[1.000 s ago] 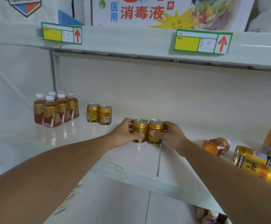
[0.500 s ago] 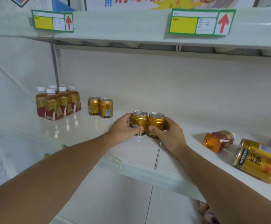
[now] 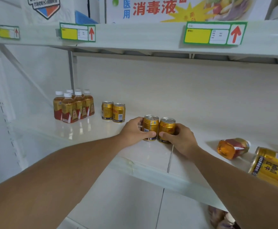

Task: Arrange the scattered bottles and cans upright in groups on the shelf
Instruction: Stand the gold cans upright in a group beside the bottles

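Observation:
Two short gold cans stand upright side by side at the middle of the white shelf (image 3: 88, 129). My left hand (image 3: 133, 131) grips the left gold can (image 3: 150, 125) and my right hand (image 3: 180, 139) grips the right gold can (image 3: 167, 128). Further left stand two more upright gold cans (image 3: 113, 112) and a group of several amber tea bottles (image 3: 73, 106) with white caps. At the right a tea bottle (image 3: 232, 147) lies on its side, and beside it lie two tall gold cans (image 3: 274, 169).
An upper shelf (image 3: 143, 38) with green-framed price tags (image 3: 215, 34) hangs overhead, carrying printed cartons. The back panel (image 3: 168, 90) closes the shelf behind the cans. A seam (image 3: 169, 159) splits the shelf board under my right wrist. Some packaged goods show on the level below at bottom right.
The view tilted up slightly, so the cartons above show again. Both hands stay on the same two cans, which remain upright at mid-shelf, pressed together.

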A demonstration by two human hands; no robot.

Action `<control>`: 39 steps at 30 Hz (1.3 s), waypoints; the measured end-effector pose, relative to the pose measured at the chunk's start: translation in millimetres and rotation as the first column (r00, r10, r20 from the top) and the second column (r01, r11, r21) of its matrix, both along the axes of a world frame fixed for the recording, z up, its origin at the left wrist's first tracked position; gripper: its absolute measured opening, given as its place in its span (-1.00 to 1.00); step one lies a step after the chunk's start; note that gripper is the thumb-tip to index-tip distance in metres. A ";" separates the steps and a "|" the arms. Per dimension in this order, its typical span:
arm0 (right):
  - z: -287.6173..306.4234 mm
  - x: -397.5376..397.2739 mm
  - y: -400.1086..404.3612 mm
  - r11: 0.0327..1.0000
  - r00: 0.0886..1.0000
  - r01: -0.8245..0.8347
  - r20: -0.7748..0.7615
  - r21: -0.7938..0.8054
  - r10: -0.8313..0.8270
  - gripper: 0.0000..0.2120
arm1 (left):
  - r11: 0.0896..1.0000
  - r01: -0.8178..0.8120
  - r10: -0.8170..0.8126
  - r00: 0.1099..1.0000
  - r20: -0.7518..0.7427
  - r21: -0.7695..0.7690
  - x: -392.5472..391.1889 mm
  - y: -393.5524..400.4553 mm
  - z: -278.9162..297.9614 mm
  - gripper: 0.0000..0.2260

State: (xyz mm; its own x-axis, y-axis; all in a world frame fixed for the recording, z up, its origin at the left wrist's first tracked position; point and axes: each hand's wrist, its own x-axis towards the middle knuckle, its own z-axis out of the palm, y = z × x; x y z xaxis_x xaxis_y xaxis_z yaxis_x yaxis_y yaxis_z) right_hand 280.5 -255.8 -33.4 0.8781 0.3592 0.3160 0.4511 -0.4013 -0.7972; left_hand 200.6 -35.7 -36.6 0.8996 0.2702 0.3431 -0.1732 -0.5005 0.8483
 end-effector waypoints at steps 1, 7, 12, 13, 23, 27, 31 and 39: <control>3.6 -0.8 3.4 1.000 1.000 0.002 -0.003 0.001 -0.002 -0.55 | 1.000 0.006 -0.006 1.000 0.007 0.005 -2.5 3.4 3.6 -0.38; 16.4 -21.1 62.7 0.996 1.000 -0.002 -0.018 0.090 0.004 -0.60 | 0.999 0.040 -0.040 0.999 0.015 0.033 -24.9 59.6 23.9 -0.45; 19.7 -42.3 126.6 0.993 0.998 -0.052 -0.035 0.102 0.056 -0.59 | 0.998 -0.025 0.023 0.999 0.029 0.053 -39.0 129.9 33.2 -0.45; 19.2 -45.9 138.1 0.995 0.998 -0.053 -0.029 0.088 0.056 -0.60 | 0.998 -0.034 0.033 0.999 0.025 0.059 -40.8 143.1 32.4 -0.45; 10.8 -62.7 215.0 0.999 0.999 -0.001 -0.053 0.046 0.004 -0.50 | 0.987 -0.154 0.157 0.986 -0.062 0.052 -40.8 225.9 12.6 -0.46; 7.5 -61.0 226.9 0.998 0.998 0.044 -0.056 0.034 -0.042 -0.47 | 0.985 -0.157 0.162 0.984 -0.072 0.069 -34.7 237.1 5.6 -0.52; 1.5 -58.6 235.4 0.998 0.997 0.071 -0.043 -0.002 -0.071 -0.46 | 0.986 -0.160 0.163 0.985 -0.056 0.050 -25.9 243.6 -0.6 -0.54; 0.2 -47.7 254.1 0.995 0.995 0.099 -0.029 -0.007 -0.099 -0.42 | 0.984 -0.178 0.178 0.984 0.005 -0.032 -13.0 247.3 -13.7 -0.44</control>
